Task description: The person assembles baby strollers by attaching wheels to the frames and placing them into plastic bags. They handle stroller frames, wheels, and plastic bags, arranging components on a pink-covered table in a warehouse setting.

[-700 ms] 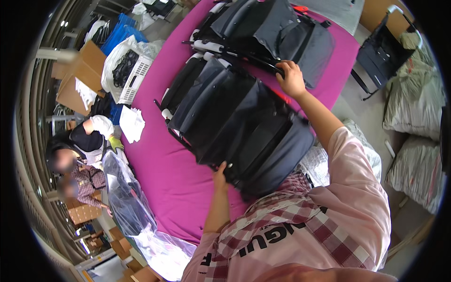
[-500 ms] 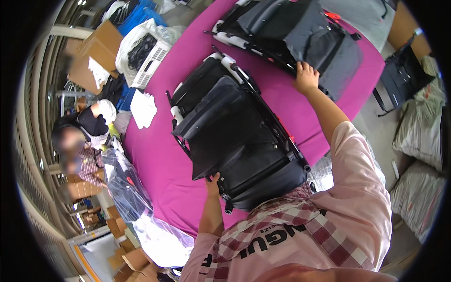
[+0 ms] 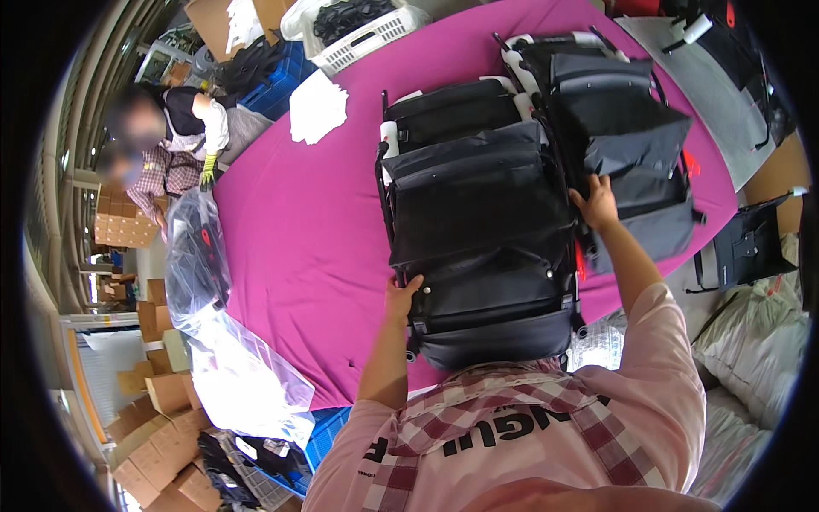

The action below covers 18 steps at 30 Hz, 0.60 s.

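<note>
White basket (image 3: 368, 41): heaped with black straps (image 3: 351, 17).
Clear plastic bag (image 3: 189, 303): encloses a black-and-red article.
Left seat frame (image 3: 482, 222): black, flat on magenta table (image 3: 290, 239); long axis away from the person, white-padded end farthest.
Left hand (image 3: 397, 300): thumb over its left edge; fingers partly hidden, closure indeterminable.
Right hand (image 3: 599, 205): fingers half-curled at right seat frame's (image 3: 631, 149) edge; grip indeterminable.

Two black fabric frames (image 3: 478, 200) are lying side by side on one magenta table (image 3: 290, 256); one left hand (image 3: 401, 297) and one right hand (image 3: 599, 203) are touching them; one white crate (image 3: 367, 44) and two co-workers (image 3: 189, 128) are showing beyond.
</note>
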Tool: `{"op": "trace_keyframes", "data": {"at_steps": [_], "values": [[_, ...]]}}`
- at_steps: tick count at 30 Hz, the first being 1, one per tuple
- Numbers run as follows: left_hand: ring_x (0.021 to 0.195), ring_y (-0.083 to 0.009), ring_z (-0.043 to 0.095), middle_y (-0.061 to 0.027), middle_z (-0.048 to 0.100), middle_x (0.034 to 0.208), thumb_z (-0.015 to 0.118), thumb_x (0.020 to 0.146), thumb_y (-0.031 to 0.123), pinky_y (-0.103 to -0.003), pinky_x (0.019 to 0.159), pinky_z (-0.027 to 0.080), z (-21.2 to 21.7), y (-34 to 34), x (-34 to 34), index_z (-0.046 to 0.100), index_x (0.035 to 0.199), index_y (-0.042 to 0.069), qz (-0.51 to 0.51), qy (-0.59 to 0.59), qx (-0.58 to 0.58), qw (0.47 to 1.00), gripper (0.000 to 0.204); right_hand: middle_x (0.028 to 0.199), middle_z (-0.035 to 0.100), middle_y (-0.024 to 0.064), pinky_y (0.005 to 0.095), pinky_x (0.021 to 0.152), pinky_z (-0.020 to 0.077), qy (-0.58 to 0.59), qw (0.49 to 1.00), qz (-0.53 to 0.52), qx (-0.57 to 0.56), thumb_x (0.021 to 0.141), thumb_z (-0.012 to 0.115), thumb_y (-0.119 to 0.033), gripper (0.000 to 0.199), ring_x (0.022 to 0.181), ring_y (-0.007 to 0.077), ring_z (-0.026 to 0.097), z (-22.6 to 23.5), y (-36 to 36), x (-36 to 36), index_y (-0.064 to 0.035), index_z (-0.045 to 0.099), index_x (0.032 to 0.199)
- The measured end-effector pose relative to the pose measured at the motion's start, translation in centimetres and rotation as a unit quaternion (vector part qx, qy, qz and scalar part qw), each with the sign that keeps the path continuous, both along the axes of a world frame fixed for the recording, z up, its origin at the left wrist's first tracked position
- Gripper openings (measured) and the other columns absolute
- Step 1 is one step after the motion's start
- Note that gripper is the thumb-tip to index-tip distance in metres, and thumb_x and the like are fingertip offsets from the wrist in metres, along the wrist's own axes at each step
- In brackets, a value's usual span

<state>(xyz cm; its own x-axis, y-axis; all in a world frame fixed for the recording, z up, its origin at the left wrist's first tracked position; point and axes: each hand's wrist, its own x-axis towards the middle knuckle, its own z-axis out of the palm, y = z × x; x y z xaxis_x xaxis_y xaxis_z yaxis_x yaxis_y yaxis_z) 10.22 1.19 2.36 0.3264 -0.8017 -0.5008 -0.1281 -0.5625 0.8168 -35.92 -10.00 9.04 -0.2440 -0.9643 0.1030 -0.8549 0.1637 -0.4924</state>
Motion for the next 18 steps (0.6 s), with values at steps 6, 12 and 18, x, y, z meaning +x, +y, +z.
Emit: {"op": "trace_keyframes", "data": {"at_steps": [6,12,18], "values": [[0.099,-0.0252,0.06,-0.0169,0.06,0.111,0.082,0.069,0.032,-0.035,0.084,0.049,3.2,3.4,10.3,0.044,0.126,-0.001,0.047,-0.017,-0.026,0.998,0.076,0.097,0.06,0.0224,0.044,0.081,0.0466,-0.076,0.993,0.016,-0.093,0.093,0.054,-0.041,0.043,0.09,0.0387,0.054,-4.1,3.4,8.7,-0.0002,0.063,0.103],[0.093,-0.0209,0.058,-0.0135,0.058,0.107,0.082,0.07,0.028,-0.032,0.081,0.048,-3.3,15.4,26.5,0.045,0.124,0.0,0.143,0.058,-0.093,0.984,0.071,0.114,0.048,0.0279,0.0401,0.088,0.047,-0.138,0.99,-0.007,-0.038,0.088,0.059,-0.049,0.065,0.095,0.0377,0.058,-3.6,8.2,25.3,0.0061,0.051,0.122],[0.096,-0.0222,0.055,-0.0093,0.06,0.106,0.079,0.073,0.035,-0.034,0.087,0.043,-1.6,22.2,36.5,0.051,0.121,-0.001,0.252,-0.036,-0.064,0.965,0.066,0.123,0.046,0.0267,0.0397,0.099,0.0372,-0.159,0.987,-0.001,-0.038,0.087,0.059,-0.048,0.07,0.112,0.036,0.046,-6.2,7.3,39.4,0.0065,0.047,0.128]]}}
